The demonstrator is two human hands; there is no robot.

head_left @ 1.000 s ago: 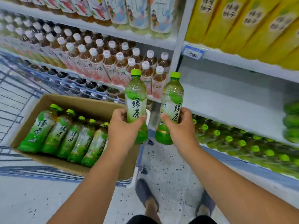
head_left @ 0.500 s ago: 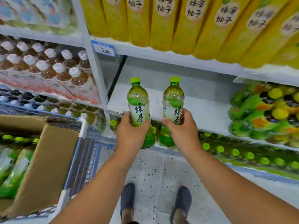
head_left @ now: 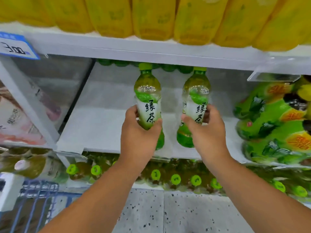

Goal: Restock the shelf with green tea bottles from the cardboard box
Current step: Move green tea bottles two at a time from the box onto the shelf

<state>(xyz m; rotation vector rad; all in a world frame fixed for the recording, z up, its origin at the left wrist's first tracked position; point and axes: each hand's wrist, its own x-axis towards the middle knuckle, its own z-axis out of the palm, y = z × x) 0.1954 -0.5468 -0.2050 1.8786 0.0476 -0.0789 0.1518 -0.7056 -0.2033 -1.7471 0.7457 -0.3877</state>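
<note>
My left hand [head_left: 138, 137] grips one green tea bottle [head_left: 148, 96] upright by its lower half. A second green tea bottle [head_left: 196, 98], also upright, is held in my right hand [head_left: 207, 133]. Both have green caps and white-and-green labels. They hang side by side, a small gap between them, over the front part of the white shelf [head_left: 101, 130], with their caps just under the shelf board above. Green caps of bottles [head_left: 168, 67] standing at the back of this shelf show behind them. The cardboard box is out of view.
Green-labelled bottles [head_left: 276, 125] fill the shelf's right side. Yellow bottles [head_left: 151, 15] line the shelf above, with a blue price tag [head_left: 16, 47] at left. Green-capped bottles [head_left: 175, 179] stand on the lower shelf. A blue cart [head_left: 33, 204] edge shows bottom left.
The view has swung right and closer to the shelf. Both hands have carried their bottles forward from the cart, over the shelf. The box has left the view.
</note>
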